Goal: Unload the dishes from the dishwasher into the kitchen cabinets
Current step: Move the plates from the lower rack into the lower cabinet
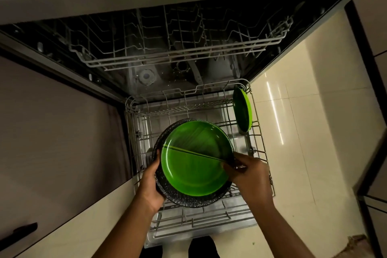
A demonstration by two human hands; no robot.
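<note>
Over the pulled-out lower rack of the open dishwasher I hold a stack of plates. On top lie two green plates, one overlapping the other, resting on a black speckled plate. My left hand grips the stack's left rim. My right hand pinches the right edge of the upper green plate. Another green plate stands upright on edge at the rack's far right corner.
The upper rack sits inside the dishwasher with no dishes visible in it. A brown cabinet front with a dark handle is on the left. Glossy cream floor tiles lie to the right. My feet show below the rack.
</note>
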